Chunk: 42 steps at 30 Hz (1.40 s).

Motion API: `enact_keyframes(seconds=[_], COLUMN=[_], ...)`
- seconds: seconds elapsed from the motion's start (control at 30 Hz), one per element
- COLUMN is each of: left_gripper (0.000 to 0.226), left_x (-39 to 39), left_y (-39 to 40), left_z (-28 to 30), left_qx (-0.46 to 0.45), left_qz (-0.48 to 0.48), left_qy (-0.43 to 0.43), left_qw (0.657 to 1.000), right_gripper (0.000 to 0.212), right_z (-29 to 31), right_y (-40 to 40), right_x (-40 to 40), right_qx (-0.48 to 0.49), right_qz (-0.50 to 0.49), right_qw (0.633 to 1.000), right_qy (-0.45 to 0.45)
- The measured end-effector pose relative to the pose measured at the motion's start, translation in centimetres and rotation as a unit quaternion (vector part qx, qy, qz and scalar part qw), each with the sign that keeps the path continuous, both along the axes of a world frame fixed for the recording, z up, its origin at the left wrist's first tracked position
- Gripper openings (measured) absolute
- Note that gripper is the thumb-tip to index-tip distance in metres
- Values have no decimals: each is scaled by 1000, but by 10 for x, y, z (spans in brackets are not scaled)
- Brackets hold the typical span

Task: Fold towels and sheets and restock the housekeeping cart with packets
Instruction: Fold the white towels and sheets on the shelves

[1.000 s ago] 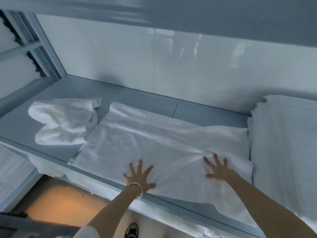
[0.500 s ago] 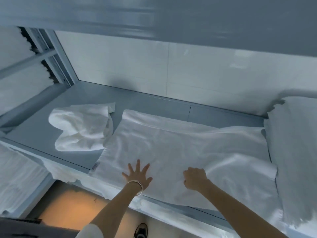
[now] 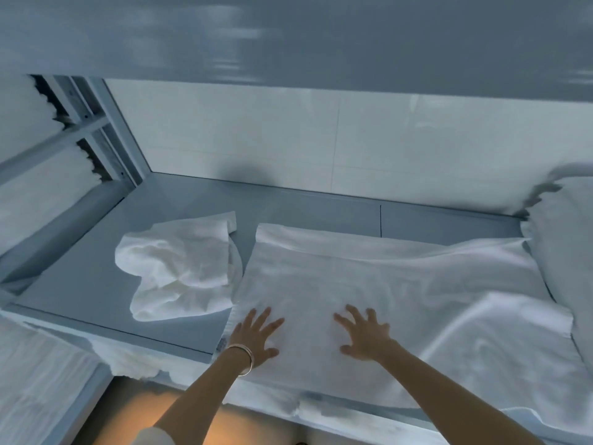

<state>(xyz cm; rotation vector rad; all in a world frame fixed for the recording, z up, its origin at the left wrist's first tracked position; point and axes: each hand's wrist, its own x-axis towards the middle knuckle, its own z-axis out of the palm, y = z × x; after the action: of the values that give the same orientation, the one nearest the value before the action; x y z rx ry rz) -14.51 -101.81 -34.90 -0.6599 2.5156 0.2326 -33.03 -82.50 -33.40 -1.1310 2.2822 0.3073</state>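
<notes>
Towel (image 3: 401,284) flat under left hand (image 3: 256,337)

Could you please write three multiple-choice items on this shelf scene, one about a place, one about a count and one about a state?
1. Where does the crumpled towel lie relative to the spread towel?
A. To its left, on the shelf
B. On top of it
C. On the floor

2. How many hands rest on the spread towel?
A. None
B. One
C. Two

3. How are the fingers of the right hand?
A. Curled in a fist
B. Spread flat
C. Pinching a corner

Answers: 1 A, it sits on bare grey shelf left of the spread towel. 2 C, the left hand and right hand both press it. 3 B, the fingers are splayed on the cloth.
</notes>
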Motion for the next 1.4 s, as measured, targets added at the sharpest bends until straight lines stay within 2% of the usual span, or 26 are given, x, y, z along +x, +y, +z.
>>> enact_keyframes(seconds=[0.17,0.3,0.43,0.6,0.73,0.87,0.97,1.07,1.23,1.3,1.4], left_gripper=[91,82,74,70,73,78,89,99,102,103,102], left_x=[-18,-39,-54,-67,-63,-58,-54,-51,-52,-54,-57], left_y=[-15,-19,-20,-30,-21,-13,-7,-1,5,7,5], left_z=[5,21,31,36,31,24,24,25,19,13,12], left_qx=[67,75,31,8,35,65,89,80,58,54,67], left_qz=[2,-13,-13,-20,-40,-32,-25,-19,-8,-4,16], left_qy=[-82,-145,-87,-19,-23,-14,-46,-65,-66,-69,-60], left_qw=[994,987,996,1000,998,997,995,995,996,996,996], right_gripper=[77,68,58,59,64,64,63,61,60,62,67], right_z=[-8,-2,15,28,24,16,12,4,0,8,26], right_y=[12,6,-16,-56,-70,-81,-94,-107,-135,-150,-174], right_x=[28,30,11,-13,-34,-47,-54,-53,-67,-86,-115], right_qx=[-8,4,-37,-74,-61,-29,-14,6,49,53,-9], right_qz=[-37,-42,-45,13,10,11,3,-4,-22,-45,-81], right_qw=[999,999,998,995,995,998,1000,1000,998,998,993], right_qy=[9,-20,-2,69,82,51,19,-12,-14,11,84])
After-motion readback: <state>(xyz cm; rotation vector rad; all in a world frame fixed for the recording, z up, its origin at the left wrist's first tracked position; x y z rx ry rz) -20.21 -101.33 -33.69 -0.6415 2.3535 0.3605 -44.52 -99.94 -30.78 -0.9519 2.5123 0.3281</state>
